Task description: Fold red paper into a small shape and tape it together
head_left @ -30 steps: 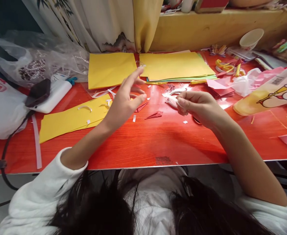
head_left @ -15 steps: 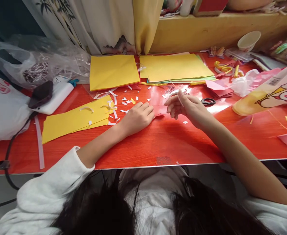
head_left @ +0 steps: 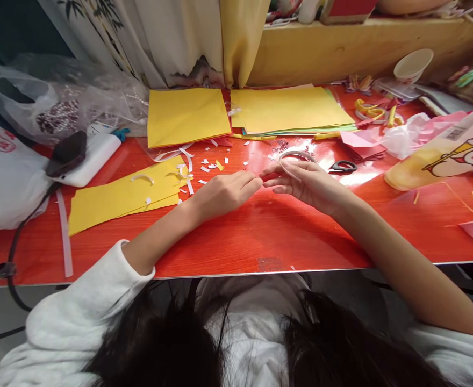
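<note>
My left hand (head_left: pixel 233 189) is closed, back up, just above the red table, with its fingertips pinched together. Whatever lies between them is hidden. Facing it from the right is my right hand (head_left: pixel 301 183), palm partly turned in and fingers bent; the fingertips of both hands nearly touch. A thin pale curled strip (head_left: pixel 299 152) arches over the right thumb and seems to be held there. Black-handled scissors (head_left: pixel 343 167) lie just right of that hand. White paper scraps (head_left: pixel 205 169) are scattered beyond my left hand.
Yellow paper strips (head_left: pixel 119 196) lie at left. Yellow sheets (head_left: pixel 188 118) and another paper stack (head_left: pixel 288 110) stand at the back. A drink cup (head_left: pixel 406 172) lies tilted at right, near pink paper (head_left: pixel 363 144). A phone (head_left: pixel 67 153) and plastic bags (head_left: pixel 6 177) are far left.
My right hand has moved left and turned down, bringing its fingertips to the left hand's. My left hand has shifted slightly right and lifted. The pink paper between them no longer shows.
</note>
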